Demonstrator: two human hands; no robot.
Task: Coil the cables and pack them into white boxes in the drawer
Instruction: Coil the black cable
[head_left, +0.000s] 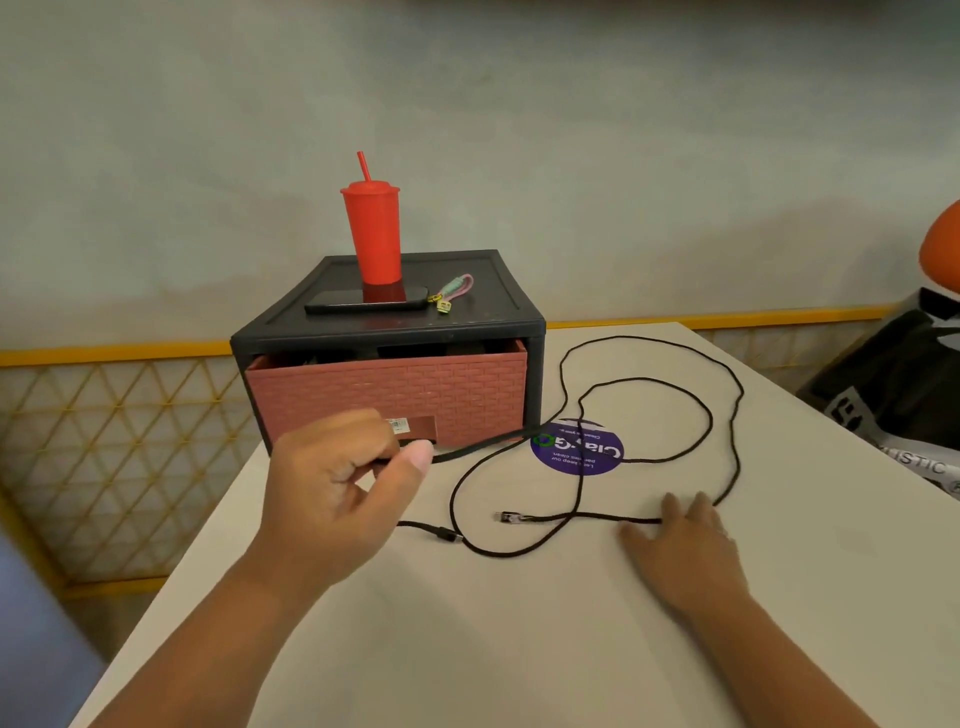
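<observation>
My left hand (332, 493) pinches the cable (519, 518) between thumb and curled fingers, just short of the drawer (395, 395). My right hand (680, 535) lies flat on the table (519, 649), fingers straight, touching the cable, whose loose loops sprawl beyond it.

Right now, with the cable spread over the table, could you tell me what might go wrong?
The cable crosses itself in loose loops; pulling with the left hand could tighten a tangle. The right hand lies flat on it, so a tug may strain it. The cup stands atop the drawer unit by a phone; a jolt could tip it.
</observation>
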